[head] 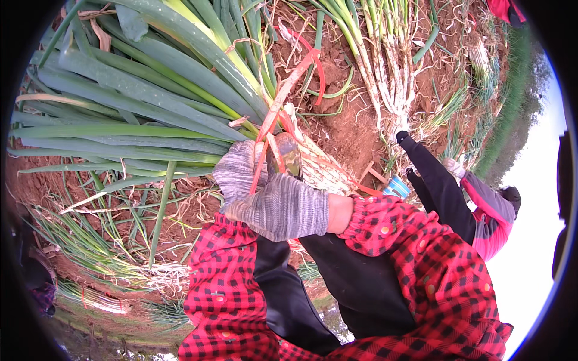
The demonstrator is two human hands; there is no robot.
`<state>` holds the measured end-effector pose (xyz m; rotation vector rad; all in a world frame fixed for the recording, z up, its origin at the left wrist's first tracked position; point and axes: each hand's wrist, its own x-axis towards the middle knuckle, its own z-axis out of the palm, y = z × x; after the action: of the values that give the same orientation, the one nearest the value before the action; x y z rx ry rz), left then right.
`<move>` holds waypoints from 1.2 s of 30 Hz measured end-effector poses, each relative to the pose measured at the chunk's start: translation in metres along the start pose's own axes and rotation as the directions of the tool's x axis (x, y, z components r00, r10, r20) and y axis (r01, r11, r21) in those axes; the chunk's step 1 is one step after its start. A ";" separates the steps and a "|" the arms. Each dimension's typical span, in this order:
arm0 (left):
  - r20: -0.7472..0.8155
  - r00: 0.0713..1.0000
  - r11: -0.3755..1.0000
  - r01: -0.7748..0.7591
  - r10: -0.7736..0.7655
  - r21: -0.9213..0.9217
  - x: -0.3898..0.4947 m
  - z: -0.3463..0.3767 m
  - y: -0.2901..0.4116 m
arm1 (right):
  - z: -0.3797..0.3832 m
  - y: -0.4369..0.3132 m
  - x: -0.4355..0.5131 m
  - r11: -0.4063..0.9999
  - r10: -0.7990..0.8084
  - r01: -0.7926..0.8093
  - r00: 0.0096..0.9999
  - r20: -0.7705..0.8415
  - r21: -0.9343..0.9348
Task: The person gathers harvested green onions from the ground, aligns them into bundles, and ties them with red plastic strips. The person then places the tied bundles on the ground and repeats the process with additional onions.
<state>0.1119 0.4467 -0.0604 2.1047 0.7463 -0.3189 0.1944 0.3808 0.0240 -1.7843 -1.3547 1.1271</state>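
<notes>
A large bundle of green onions lies before me, leaves to the left and whitish stalks and roots to the right. Red plastic ribbon goes around it. Both my hands wear grey knitted gloves and meet beside the bundle. My left hand is closed at the ribbon by the leaf bases, its fingertips partly hidden. Just below it, my right hand grips a taut strand of ribbon between thumb and fingers. A camouflage shoe shows behind the ribbon, against the stalks.
More green onions lie on the reddish soil at upper right, others at lower left. A blue striped container and a wooden-handled tool are near my right sleeve. A person in pink and grey bends at right.
</notes>
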 end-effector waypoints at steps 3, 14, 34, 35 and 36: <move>0.115 0.976 0.978 0.170 -0.184 0.119 0.009 0.006 0.004 | 0.009 0.004 0.011 0.972 -0.110 0.139 0.982 0.154 -0.190; 0.007 0.999 0.998 0.052 -0.052 -0.017 0.009 0.007 -0.007 | -0.051 -0.033 0.017 0.915 -0.201 0.141 0.972 0.122 0.379; 0.052 0.994 0.953 0.112 -0.101 -0.282 0.005 -0.004 -0.014 | -0.100 0.110 -0.044 0.035 0.647 0.625 0.581 -0.495 0.780; 0.036 0.996 0.956 0.085 -0.078 -0.280 0.004 -0.004 -0.014 | -0.096 0.115 -0.031 0.070 0.740 0.491 0.558 -0.376 0.868; 0.021 0.998 0.959 0.064 -0.061 -0.277 0.004 -0.004 -0.014 | -0.084 0.120 -0.019 0.182 0.844 0.162 0.480 -0.239 0.970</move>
<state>0.1065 0.4581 -0.0691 1.8163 0.8026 -0.2453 0.3191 0.3301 -0.0369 -1.2740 0.5314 0.8020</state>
